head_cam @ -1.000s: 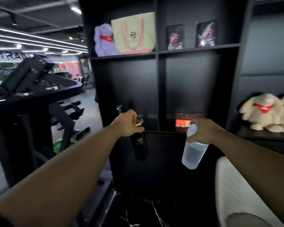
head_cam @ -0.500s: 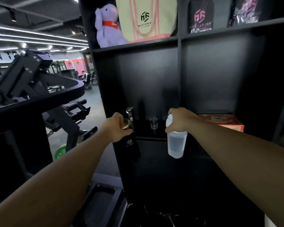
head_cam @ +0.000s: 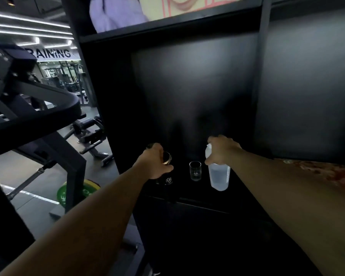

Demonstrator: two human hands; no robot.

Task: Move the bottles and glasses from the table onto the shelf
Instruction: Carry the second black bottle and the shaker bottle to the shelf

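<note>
Step in hand: setting two bottles down on the shelf [head_cam: 199, 200]. Both are over the lower shelf board, in the left compartment, near its front edge.

Procedure for a sound placement:
1. Lower each bottle straight down until its base sits flat on the board. The clear bottle [head_cam: 219, 177] tilts slightly, base toward the front edge; bring it upright before contact.
2. Keep clearance from the small glass [head_cam: 195, 170], which stands upright on the board between the two bottles and close to both. A sideways drift of either bottle could knock it over.
3. Seat the black bottle [head_cam: 167, 179] toward the left edge of the compartment, back from the front edge.
4. Release only once each base is steady, then withdraw upward and back.

Left hand [head_cam: 154, 163]: fingers curled closed around the neck of the black bottle, just below its gold-coloured cap. The dark bottle body blends into the dark shelf, so whether its base already rests on the board cannot be determined.

Right hand [head_cam: 221, 149]: fingers wrapped from above over the top and shoulder of the clear bottle, closed on it. The bottle hangs below the hand; it appears to be just above the board or barely touching it.
</note>
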